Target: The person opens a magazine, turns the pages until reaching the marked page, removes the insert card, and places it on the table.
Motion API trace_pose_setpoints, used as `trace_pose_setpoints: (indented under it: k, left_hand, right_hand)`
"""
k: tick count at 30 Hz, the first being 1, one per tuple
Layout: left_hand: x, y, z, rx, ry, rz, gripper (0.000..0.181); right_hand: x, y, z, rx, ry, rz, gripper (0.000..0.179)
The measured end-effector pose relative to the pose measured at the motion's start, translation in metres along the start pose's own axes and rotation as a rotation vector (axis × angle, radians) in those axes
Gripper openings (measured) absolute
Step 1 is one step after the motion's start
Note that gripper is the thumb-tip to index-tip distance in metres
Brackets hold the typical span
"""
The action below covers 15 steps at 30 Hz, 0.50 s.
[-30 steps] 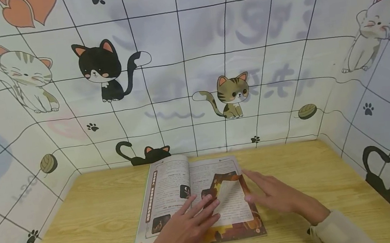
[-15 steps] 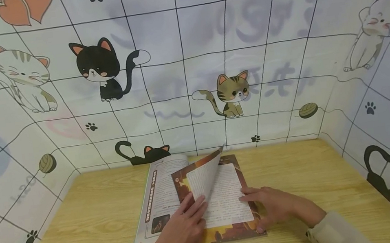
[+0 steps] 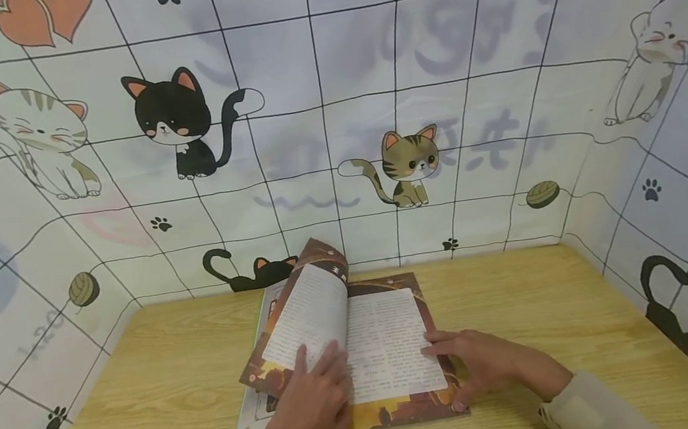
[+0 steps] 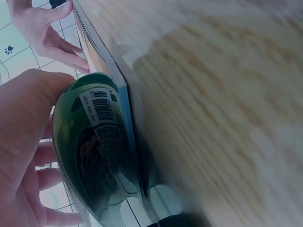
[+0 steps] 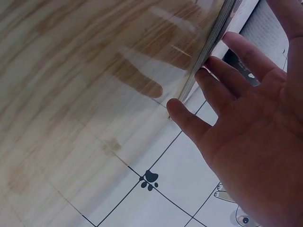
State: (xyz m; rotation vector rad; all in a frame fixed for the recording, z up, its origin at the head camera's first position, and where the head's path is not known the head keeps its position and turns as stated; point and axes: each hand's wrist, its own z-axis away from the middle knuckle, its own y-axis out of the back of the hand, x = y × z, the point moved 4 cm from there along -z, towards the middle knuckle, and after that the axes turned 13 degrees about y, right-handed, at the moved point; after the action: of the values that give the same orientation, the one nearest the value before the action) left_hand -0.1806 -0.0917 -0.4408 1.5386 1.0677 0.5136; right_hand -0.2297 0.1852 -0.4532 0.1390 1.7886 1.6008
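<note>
An open magazine [image 3: 390, 342] lies on the table, its right page printed with text inside a brown and yellow border. A bordered page [image 3: 308, 313] leans over the left half, bowed near the fold, its top corner raised. On the lower part of that page rests my left hand [image 3: 312, 400], fingers extended. My right hand [image 3: 484, 363] touches the right edge, thumb near the bottom corner; in the right wrist view its fingers [image 5: 215, 92] reach the page edges. A bulging green glossy sheet [image 4: 90, 137] with a barcode label shows beside my left hand in the left wrist view.
The magazine lies on a light wood-grain table [image 3: 164, 383]. Behind and at both sides stands a white gridded wall covering [image 3: 283, 150] printed with cartoon cats. The wall meets the table just beyond the magazine.
The bordered page has swung from the right half over to the left, with my left hand moving slightly left. My right hand came down onto the right page's edge and then stayed there.
</note>
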Motion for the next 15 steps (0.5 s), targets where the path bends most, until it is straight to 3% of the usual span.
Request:
trace_pose_setpoints:
  k: [4,10,15]
  left_hand:
    - [-0.004,-0.002,0.001,-0.061,0.071,0.058,0.041]
    - [-0.01,-0.007,0.003,-0.152,0.192,0.217,0.053]
    - [-0.013,-0.011,0.004,-0.197,0.227,0.287,0.056]
  right_hand:
    - [0.001,0.0,0.0,0.004,0.003,0.001,0.092]
    - [0.002,-0.001,0.0,0.004,0.001,0.011,0.092]
    - [0.001,0.0,0.001,0.003,0.002,0.023,0.093]
